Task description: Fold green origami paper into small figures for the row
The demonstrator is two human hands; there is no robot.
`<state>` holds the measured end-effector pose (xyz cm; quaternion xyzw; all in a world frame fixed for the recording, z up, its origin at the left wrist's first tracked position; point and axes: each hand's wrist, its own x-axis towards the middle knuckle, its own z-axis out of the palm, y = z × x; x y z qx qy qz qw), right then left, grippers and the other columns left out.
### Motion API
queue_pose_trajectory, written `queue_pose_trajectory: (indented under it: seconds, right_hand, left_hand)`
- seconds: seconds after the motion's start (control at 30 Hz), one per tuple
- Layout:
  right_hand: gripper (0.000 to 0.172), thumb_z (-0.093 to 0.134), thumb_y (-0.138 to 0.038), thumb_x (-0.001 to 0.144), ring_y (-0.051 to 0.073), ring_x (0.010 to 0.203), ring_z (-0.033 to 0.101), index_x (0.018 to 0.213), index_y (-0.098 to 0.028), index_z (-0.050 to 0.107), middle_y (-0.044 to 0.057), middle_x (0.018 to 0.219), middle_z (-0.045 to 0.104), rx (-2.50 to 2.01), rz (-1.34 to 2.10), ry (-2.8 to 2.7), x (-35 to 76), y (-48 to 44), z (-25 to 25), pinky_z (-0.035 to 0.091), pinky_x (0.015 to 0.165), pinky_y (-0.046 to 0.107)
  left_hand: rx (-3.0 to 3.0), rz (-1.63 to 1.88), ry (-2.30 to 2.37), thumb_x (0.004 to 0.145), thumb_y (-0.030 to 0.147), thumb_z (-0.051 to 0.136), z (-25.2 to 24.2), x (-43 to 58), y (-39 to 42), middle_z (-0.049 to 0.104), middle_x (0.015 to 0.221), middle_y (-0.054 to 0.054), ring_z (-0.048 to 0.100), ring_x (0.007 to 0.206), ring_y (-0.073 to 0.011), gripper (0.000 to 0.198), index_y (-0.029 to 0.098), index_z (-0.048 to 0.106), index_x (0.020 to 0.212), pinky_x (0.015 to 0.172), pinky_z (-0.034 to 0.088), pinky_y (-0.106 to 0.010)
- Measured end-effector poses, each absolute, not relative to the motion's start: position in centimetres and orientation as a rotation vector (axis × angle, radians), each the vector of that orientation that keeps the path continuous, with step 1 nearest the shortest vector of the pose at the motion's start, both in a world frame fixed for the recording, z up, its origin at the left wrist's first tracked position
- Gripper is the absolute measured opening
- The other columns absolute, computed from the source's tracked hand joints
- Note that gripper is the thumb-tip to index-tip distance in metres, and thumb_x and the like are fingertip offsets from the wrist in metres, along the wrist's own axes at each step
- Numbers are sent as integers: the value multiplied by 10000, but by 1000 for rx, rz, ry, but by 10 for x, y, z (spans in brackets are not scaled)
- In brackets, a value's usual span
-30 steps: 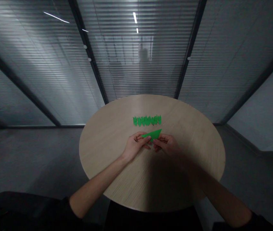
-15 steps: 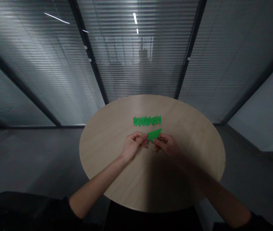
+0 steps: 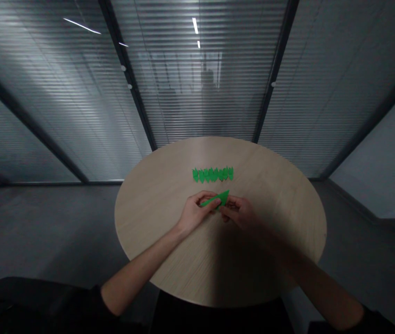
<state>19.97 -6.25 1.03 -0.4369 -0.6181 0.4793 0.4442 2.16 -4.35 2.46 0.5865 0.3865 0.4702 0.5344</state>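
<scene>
A folded piece of green paper [image 3: 223,197] is held above the middle of the round table, its pointed corner toward the upper right. My left hand [image 3: 196,208] pinches it, thumb on the near face and fingers behind. My right hand [image 3: 239,211] is closed at the paper's right side, thumb and fingers by its lower right edge; its exact grip there is partly hidden. Just beyond both hands, several small folded green paper pieces [image 3: 213,174] stand side by side in a row on the table.
The round wooden table [image 3: 156,185] has a curved edge all around. Behind it rises a glass partition with blinds [image 3: 204,111] and dark frames. A pale wall [image 3: 385,171] is at the right, with grey floor [image 3: 79,227] around.
My left hand has slid to the right along the green paper, its thumb now covering more of it. The paper has tilted and shows a narrower face. The row has not moved.
</scene>
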Motion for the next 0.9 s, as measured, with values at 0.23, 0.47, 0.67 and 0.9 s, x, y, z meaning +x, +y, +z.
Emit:
queue_pose_trajectory:
  seconds: [0.23,0.47,0.67,0.9]
  right_hand:
    - [275,692,-454,823,129,544,555,751,-198,626,-13,624,585,-1081,1177,-1623,198,-64,5,420,536,269]
    - [276,731,-458,800,125,568,560,801,-190,666,16,688,644,-1055,1279,-1597,199,-64,10,436,544,265]
    - [330,735,-507,787,135,541,592,798,-209,594,-13,637,617,-1034,1223,-1408,203,-61,16,476,527,268]
    - [393,731,-576,764,145,548,607,720,-197,638,10,610,645,-1046,1264,-1413,207,-54,10,490,547,280]
  left_hand:
    - [1531,1096,924,777,410,770,25,24,-46,660,656,-21,581,616,-136,272,156,695,711,608,467,-253]
    - [1520,1068,912,804,428,730,24,23,-47,651,662,-33,577,600,-133,293,145,689,740,567,459,-243]
    - [1446,1022,895,781,417,760,24,25,-49,680,670,-49,597,580,-132,285,147,686,724,565,497,-246]
    - [1473,936,847,791,473,757,20,24,-50,680,676,-51,597,573,-128,342,137,695,769,559,504,-248]
